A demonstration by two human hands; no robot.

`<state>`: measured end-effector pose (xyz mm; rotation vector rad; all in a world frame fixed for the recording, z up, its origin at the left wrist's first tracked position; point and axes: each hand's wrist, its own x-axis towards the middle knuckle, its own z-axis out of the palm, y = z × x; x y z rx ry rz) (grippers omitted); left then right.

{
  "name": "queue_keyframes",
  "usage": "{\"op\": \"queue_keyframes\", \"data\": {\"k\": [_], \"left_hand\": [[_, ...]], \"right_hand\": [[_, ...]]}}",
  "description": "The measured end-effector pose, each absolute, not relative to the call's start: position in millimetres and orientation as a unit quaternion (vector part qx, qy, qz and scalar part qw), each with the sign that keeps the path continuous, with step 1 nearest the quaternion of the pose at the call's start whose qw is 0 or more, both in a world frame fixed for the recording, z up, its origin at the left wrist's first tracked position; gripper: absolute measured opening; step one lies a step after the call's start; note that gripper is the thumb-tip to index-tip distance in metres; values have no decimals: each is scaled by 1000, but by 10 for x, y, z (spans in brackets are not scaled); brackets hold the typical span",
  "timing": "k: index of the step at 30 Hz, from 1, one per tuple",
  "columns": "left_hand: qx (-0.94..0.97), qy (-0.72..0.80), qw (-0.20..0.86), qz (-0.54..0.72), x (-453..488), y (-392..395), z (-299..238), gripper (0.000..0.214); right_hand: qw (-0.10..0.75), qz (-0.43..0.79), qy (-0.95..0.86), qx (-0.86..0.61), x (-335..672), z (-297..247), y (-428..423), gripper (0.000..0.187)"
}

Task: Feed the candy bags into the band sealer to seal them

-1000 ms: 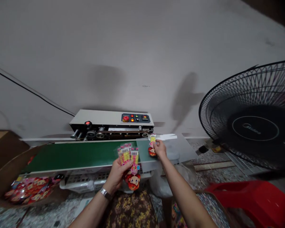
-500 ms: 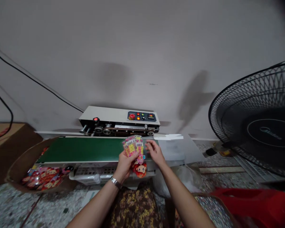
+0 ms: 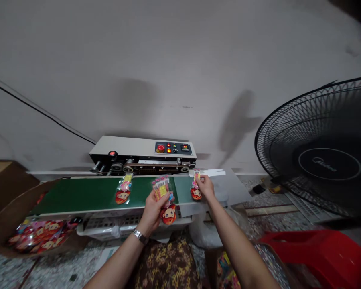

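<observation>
My left hand (image 3: 153, 208) is closed round a small fan of clear toy packets (image 3: 164, 194) with yellow barcode cards and red cartoon heads, held over the front edge of the green conveyor belt (image 3: 87, 192). My right hand (image 3: 206, 188) pinches one more packet (image 3: 195, 186) flat at the belt's right end, beside the sealing machine's intake. Another packet (image 3: 123, 192) lies alone on the belt further left. Behind the belt stands the grey sealing machine (image 3: 138, 154) with a red button and lit indicators.
A cardboard box (image 3: 30, 235) with several finished packets sits under the belt's left end. A large black fan (image 3: 319, 148) stands at the right, a red plastic stool (image 3: 313, 253) in front of it. A white plastic bag (image 3: 201, 233) lies below the belt. Cables run along the wall.
My right hand went to the fan of packets, took one and set it at the belt's right end. The packet laid down before has travelled left along the belt.
</observation>
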<state>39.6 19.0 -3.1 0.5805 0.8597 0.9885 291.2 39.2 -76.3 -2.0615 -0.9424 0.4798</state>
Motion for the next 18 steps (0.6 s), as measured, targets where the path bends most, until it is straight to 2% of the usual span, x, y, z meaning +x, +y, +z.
{"op": "queue_keyframes", "data": {"k": [6,10,13,16,18], "left_hand": [[251,380,763,458,391,195,-7,34],[248,372,769,458,389,195,2,30],[242,362,770,466,402,203,3,32],[238,359,766,477,442,209,-6,34],[240,362,761,481,479,204,-14,33]], "right_hand": [[355,208,-400,-819,2740,-775,626,20],[303,174,-464,-814,2526,-541,632,29],[384,178,-509,-749,2327,-333,496,37],[484,325,-514,-629,2075,-222,296,34],[530,371,-496,-580,1939,-217,187,31]]}}
